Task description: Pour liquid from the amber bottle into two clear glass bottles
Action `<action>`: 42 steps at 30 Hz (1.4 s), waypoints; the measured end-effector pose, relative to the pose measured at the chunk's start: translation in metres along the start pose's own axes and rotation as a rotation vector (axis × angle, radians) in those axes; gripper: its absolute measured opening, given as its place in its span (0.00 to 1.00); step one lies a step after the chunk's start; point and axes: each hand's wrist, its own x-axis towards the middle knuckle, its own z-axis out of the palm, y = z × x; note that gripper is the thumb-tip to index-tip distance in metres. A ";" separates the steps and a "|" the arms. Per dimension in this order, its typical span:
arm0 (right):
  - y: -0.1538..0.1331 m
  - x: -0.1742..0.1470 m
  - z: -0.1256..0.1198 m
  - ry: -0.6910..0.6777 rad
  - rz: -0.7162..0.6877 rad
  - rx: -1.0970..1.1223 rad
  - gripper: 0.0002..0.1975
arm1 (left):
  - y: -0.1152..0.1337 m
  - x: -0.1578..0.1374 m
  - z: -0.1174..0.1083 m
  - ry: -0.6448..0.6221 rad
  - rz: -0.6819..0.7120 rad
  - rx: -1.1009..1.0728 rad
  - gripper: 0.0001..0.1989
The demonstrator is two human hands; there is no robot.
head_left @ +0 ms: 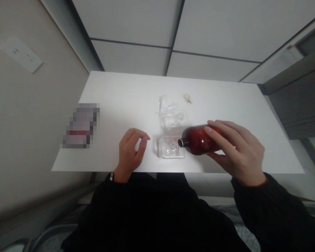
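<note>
Right hand (238,154) wrapped around brown bottle (201,140); bottle uncapped, tipped toward 9 o'clock, mouth above clear tray (172,157) near its 3 o'clock edge. Pouring perhaps midway; flow unclear, bottle not yet set down. Left hand (131,150) narrow, cannot tell if fingertips meet. No readable writing

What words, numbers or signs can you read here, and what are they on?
None that I can read.
Red-brown bottle in the right hand: no writing shows on the side in view.
Flat thing at the table's left: blocked out into squares, so any writing is unreadable.
</note>
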 end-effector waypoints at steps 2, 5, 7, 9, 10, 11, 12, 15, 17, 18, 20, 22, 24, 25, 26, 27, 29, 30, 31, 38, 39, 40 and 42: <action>0.000 0.000 0.000 -0.001 -0.003 0.001 0.33 | 0.000 0.000 0.000 -0.003 0.002 -0.002 0.10; 0.000 0.000 0.000 0.003 -0.006 0.000 0.33 | 0.000 0.000 0.000 -0.006 0.002 -0.006 0.10; 0.000 0.000 0.000 0.004 -0.006 -0.001 0.33 | 0.000 0.000 0.000 -0.006 0.004 -0.003 0.10; 0.000 0.000 0.000 0.002 -0.005 0.000 0.34 | 0.000 0.000 0.000 -0.005 0.007 0.002 0.10; 0.001 0.000 0.000 0.001 -0.005 0.000 0.34 | 0.000 0.000 0.000 -0.004 0.008 0.003 0.10; 0.001 0.000 0.000 0.001 -0.006 -0.001 0.35 | 0.000 0.000 0.000 -0.004 0.007 0.003 0.11; 0.001 0.000 0.000 0.000 -0.006 -0.002 0.35 | 0.000 0.000 0.000 -0.004 0.005 0.002 0.11; 0.001 0.000 0.000 0.002 -0.002 -0.008 0.37 | 0.001 0.000 0.000 -0.011 -0.005 0.003 0.11; 0.001 0.000 0.000 0.002 0.000 -0.011 0.39 | 0.001 0.000 -0.001 -0.017 -0.009 0.009 0.11; 0.001 0.000 0.000 0.002 0.000 -0.012 0.39 | 0.001 0.000 -0.001 -0.020 -0.011 0.011 0.11; 0.001 0.000 0.000 0.004 0.003 -0.011 0.39 | 0.001 0.000 -0.001 -0.020 -0.013 0.014 0.11; 0.001 0.000 0.000 0.008 0.004 -0.011 0.38 | 0.001 0.000 -0.001 -0.017 -0.012 0.013 0.11; 0.001 0.000 0.000 0.010 0.003 -0.012 0.38 | 0.000 0.000 0.000 -0.014 -0.010 0.010 0.12; 0.001 0.000 0.000 0.011 0.002 -0.013 0.38 | 0.000 0.000 0.000 -0.014 -0.010 0.007 0.12; 0.001 0.000 0.000 0.010 0.002 -0.014 0.38 | 0.000 0.000 0.000 -0.015 -0.012 0.005 0.12; 0.001 0.000 0.000 0.008 0.003 -0.015 0.39 | 0.000 -0.001 0.000 -0.016 -0.015 0.004 0.12; 0.001 0.000 -0.001 0.001 0.009 -0.012 0.40 | 0.000 -0.001 0.000 -0.016 -0.017 0.004 0.12; 0.001 0.000 -0.001 -0.003 0.014 -0.011 0.40 | 0.000 -0.001 0.000 -0.014 -0.015 0.002 0.12; 0.001 -0.001 -0.001 -0.005 0.019 -0.012 0.41 | 0.000 -0.001 0.000 -0.013 -0.010 -0.002 0.12; 0.001 -0.001 -0.001 -0.001 0.015 -0.015 0.42 | -0.001 -0.001 0.001 -0.007 -0.008 -0.017 0.11; 0.002 -0.001 -0.001 0.001 0.011 -0.012 0.42 | -0.001 -0.001 0.001 -0.007 -0.005 -0.017 0.11; 0.002 -0.001 -0.001 -0.002 0.008 -0.009 0.42 | -0.001 -0.001 0.001 -0.007 -0.001 -0.017 0.11; 0.002 -0.002 -0.001 0.000 0.006 -0.006 0.42 | -0.001 -0.001 0.001 -0.006 0.007 -0.015 0.11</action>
